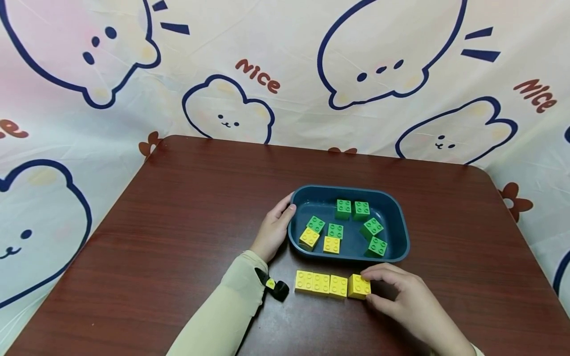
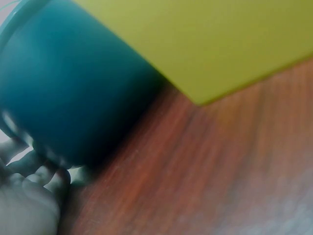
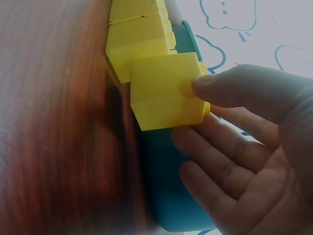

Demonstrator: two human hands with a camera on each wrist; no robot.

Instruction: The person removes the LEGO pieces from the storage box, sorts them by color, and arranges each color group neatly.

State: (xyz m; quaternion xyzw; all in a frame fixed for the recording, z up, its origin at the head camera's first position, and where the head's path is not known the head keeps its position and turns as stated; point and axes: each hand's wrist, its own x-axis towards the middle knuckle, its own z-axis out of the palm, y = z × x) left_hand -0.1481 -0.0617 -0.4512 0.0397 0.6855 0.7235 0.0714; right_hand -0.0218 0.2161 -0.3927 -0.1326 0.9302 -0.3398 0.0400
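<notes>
My right hand [image 1: 403, 296] pinches a yellow toy brick [image 1: 358, 286] between thumb and fingers. This brick is at the right end of a row of three yellow bricks [image 1: 321, 284], a narrow gap from them in the head view. My left hand [image 1: 273, 230] grips the left end of a dark blue tray [image 1: 349, 257], thumb at its rim. Inside the tray lie several green bricks [image 1: 372, 228] and two yellow ones [image 1: 331, 245]. In the left wrist view, curled fingers [image 2: 44, 178] touch the tray's side, and a close yellow surface [image 2: 220, 44] covers the upper right.
A brown wooden table [image 1: 200, 207] carries everything. Behind it hangs a pale cloth [image 1: 294, 39] with bear drawings. A small black wrist device [image 1: 278, 290] on the left sleeve sits just left of the yellow row.
</notes>
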